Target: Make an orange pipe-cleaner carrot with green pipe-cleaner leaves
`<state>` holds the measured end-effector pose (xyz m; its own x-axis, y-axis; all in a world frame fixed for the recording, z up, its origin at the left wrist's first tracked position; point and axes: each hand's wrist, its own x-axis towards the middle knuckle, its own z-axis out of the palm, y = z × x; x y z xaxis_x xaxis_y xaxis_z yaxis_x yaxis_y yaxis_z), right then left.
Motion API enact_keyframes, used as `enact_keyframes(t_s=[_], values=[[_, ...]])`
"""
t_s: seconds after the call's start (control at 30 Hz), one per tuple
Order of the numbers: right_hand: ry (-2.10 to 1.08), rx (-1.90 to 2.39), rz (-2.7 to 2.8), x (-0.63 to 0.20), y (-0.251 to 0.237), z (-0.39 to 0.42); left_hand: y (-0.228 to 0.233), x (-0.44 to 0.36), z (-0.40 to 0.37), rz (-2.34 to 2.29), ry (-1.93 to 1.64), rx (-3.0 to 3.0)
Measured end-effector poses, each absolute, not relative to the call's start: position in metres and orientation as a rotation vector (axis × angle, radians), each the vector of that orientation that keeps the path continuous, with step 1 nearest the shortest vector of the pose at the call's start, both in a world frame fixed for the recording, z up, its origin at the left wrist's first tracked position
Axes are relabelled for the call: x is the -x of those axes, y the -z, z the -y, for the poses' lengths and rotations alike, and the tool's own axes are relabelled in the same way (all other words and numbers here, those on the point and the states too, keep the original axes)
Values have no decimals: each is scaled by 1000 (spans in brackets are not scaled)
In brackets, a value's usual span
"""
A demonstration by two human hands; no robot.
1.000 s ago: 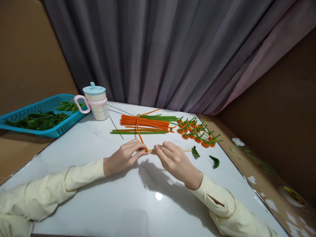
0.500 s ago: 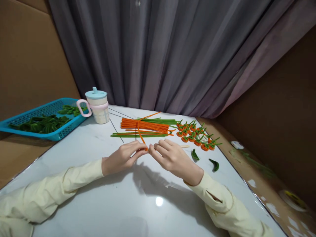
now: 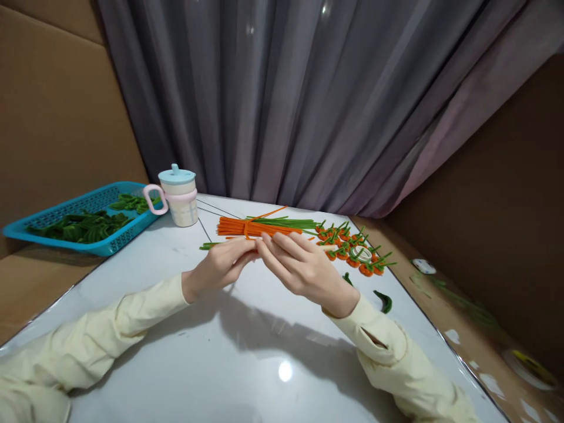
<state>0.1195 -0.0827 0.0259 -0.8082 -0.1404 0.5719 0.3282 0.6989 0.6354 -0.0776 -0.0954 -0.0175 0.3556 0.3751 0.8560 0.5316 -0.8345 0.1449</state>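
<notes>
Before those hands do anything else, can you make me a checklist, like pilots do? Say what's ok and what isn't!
1. Hands close together: ok. The left hand and right hand meet at the fingers.
2. Pale stick in the right hand: ok. One end pokes out past it.
3. Orange strip wound onto the stick: cannot tell. Fingers cover that spot.
4. Both dark green curls in full view: not ok. One is partly hidden by the right hand.
5. Cup upright with its lid on: ok.
6. Orange bundle nearby: ok. It lies just beyond the hands.
</notes>
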Motion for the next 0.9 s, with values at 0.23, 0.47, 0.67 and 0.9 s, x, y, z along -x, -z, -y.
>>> enact_keyframes(t_s=[0.23,0.47,0.67,0.9], values=[[564,296,2008,-94,-20,62,-27,100,95,1238,2184,2285],[-230,447,2323,-32,-20,37,-51,123,95,1048,2503,2128],[435,530,2352,-28,-50,60,-55,145,81,1159,2336,1803],[984,453,2408,-49,-59,97,-33,130,74,1244,1775,1957]])
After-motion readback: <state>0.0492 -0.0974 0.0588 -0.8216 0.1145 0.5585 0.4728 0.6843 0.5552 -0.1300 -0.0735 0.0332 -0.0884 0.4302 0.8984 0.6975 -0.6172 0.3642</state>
